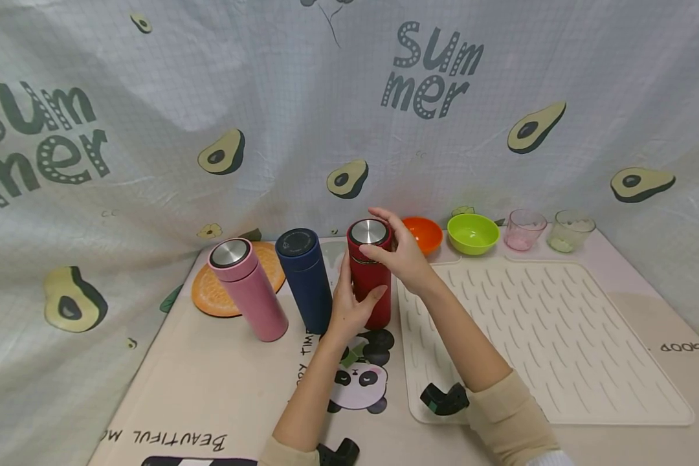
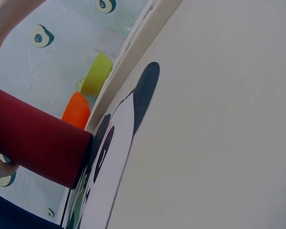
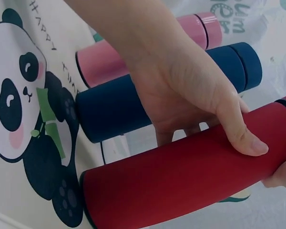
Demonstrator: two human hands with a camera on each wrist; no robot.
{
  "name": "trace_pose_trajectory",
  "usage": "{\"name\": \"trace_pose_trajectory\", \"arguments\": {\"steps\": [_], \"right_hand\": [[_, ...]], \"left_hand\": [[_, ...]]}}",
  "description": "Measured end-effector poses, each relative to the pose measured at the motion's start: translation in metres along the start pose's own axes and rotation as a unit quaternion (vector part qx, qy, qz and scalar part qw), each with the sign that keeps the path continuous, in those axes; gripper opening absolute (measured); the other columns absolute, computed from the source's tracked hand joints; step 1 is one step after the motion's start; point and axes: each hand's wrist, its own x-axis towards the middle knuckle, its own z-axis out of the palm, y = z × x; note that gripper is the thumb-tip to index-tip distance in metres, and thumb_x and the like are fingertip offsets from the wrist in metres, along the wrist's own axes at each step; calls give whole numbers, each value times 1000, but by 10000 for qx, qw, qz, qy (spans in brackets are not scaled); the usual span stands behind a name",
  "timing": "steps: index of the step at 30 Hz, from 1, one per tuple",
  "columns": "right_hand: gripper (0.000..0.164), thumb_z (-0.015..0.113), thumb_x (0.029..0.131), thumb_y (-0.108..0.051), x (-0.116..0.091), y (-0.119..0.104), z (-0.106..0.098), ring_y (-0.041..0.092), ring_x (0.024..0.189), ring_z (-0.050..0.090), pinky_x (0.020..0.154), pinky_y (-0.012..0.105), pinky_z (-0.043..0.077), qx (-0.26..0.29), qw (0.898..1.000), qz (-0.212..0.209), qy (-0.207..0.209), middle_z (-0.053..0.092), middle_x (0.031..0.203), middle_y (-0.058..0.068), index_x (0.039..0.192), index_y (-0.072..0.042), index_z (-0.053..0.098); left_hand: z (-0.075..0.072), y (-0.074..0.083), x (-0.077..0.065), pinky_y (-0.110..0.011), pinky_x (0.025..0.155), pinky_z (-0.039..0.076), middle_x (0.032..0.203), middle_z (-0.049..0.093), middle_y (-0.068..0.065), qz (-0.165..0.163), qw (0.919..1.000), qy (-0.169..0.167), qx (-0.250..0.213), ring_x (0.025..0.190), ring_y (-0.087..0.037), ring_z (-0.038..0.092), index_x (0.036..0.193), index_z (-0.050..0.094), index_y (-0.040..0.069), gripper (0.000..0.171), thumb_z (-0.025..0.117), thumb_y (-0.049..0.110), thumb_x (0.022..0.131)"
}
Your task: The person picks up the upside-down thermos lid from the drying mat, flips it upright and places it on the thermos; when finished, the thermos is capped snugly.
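A red thermos [image 1: 369, 288] with a steel-topped lid stands upright on the table, its base on the printed cloth in the right wrist view. My left hand [image 1: 352, 310] grips its body from the left, thumb across the front. My right hand [image 1: 404, 259] holds the lid [image 1: 369, 232] from the right, fingers behind and thumb in front. Just left of it stands a navy thermos [image 1: 307, 281], and farther left a pink thermos [image 1: 250, 291] with a steel lid top. In the right wrist view, the left thumb [image 3: 248, 143] lies along the red body.
An orange round mat [image 1: 212, 294] lies behind the pink thermos. Along the back stand an orange bowl [image 1: 424, 234], a green bowl [image 1: 473, 234], a pink glass [image 1: 524, 230] and a greenish glass [image 1: 571, 232]. A cream drying mat [image 1: 536, 336] covers the right side. A patterned curtain [image 1: 279, 129] hangs behind.
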Motion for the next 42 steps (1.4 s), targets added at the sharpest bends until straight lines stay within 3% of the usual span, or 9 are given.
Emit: {"name": "trace_pose_trajectory", "arguments": {"steps": [5,9,15,19,25,30,36,42], "right_hand": [[59,56,83,-5,0,0,-1,26,105,49,87,32,47,233,9997,-20,-100,44,125,20,136,2,32],[62,64,81,-6,1,-3,2,25,105,50,86,34,48,34,9997,223,51,45,123,16,135,-3,35],[64,55,83,-5,0,-3,0,29,110,47,92,37,44,144,9993,305,-179,43,129,20,141,-4,28],[62,60,83,-6,1,-2,0,29,109,48,90,37,45,160,9991,346,-190,44,127,18,138,-6,33],[66,51,82,-7,0,-2,-2,28,114,44,98,41,37,294,9987,301,-296,37,136,19,143,-3,25],[62,62,82,-9,0,-1,-1,28,109,48,90,35,45,377,9987,309,-160,44,127,18,138,-5,34],[64,52,84,-7,-2,-1,-2,25,111,46,96,35,40,531,9980,260,-240,40,132,21,141,-1,26],[64,59,83,-6,-1,-1,2,25,109,47,91,36,44,378,9987,308,-135,43,127,18,140,-6,30]], "left_hand": [[1,0,0,-44,100,35,140,33,-16,12,10000,17,-8,123,-29,40,146,9,8,83,64,6,84],[1,0,0,-45,100,34,141,31,-16,-6,10000,22,7,124,-30,38,146,8,9,83,64,6,84],[0,0,0,-44,101,34,140,32,-16,-37,10000,23,-25,123,-29,39,146,8,9,83,63,6,84],[1,0,0,-44,101,34,141,32,-16,-28,10000,28,-34,124,-29,39,146,8,9,83,63,6,84],[2,0,0,-44,101,34,139,33,-17,34,9999,24,-134,123,-30,39,146,8,8,82,63,5,85],[1,1,0,-44,101,34,140,33,-17,6,9999,-16,-157,124,-30,39,146,8,8,82,62,5,85],[2,0,0,-44,101,33,140,33,-16,-18,9998,-12,-178,124,-29,39,146,8,9,82,62,5,85],[1,0,0,-44,101,33,140,32,-16,-3,9998,-24,-181,124,-29,38,146,7,9,81,61,6,86]]}}
